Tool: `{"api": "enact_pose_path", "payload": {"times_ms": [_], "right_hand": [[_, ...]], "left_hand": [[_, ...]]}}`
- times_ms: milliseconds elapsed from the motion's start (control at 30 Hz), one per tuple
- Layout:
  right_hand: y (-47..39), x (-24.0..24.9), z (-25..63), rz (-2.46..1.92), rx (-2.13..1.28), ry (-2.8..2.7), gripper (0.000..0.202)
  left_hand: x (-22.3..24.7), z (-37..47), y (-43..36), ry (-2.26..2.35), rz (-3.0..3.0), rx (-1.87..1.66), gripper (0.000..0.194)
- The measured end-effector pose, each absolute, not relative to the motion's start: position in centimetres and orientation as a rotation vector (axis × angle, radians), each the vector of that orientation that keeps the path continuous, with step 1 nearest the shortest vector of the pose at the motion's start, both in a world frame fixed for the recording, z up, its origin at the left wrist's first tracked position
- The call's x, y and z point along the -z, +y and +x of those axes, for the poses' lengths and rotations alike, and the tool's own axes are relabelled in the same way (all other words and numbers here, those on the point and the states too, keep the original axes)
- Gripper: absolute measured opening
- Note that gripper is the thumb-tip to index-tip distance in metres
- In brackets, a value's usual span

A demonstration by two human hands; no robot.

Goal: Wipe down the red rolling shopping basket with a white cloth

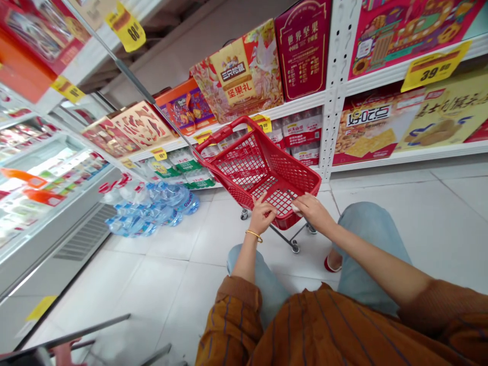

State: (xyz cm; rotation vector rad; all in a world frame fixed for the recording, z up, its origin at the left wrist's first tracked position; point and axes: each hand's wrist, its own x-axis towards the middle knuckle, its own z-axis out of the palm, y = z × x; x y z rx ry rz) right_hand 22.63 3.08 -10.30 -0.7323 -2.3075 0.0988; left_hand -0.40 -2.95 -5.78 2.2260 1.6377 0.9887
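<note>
A small red plastic shopping cart with a mesh basket and wheels stands on the floor in front of my knees. The floor of its basket shows no goods. My left hand, a gold bangle at its wrist, is at the near rim, index finger raised and the other fingers loosely bent; I see nothing held in it. My right hand is at the near right corner of the basket, fingers closed together. A small whitish bit shows at its fingertips, too small to name, and a thin dark line lies just beyond.
Behind the cart, white shelves hold a nut gift box, a dark red box and packs of bottles. Large water bottles stand on the floor at left, beside a chilled cabinet. Cracker boxes fill the lower right shelf.
</note>
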Motion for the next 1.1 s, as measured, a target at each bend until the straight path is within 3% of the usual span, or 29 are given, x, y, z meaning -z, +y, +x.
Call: {"api": "enact_pose_path", "payload": {"times_ms": [367,733,867,1100], "right_hand": [[5.1,11.3,23.7,-0.701,-0.108,-2.308,0.029],[6.8,11.4,23.9,-0.696,-0.113,-2.313,0.031],[5.5,12.0,22.4,-0.706,-0.136,-2.255,0.035],[2.3,12.3,19.8,-0.629,-0.011,-2.204,0.038]], "left_hand": [[6.1,0.8,-2.1,1.576,2.266,-1.088,0.018],[4.6,2.8,-3.2,1.713,2.445,-0.863,0.027],[5.5,4.2,-3.9,1.686,2.421,-0.782,0.034],[6.9,3.8,-3.7,1.701,2.41,-0.879,0.027]]}}
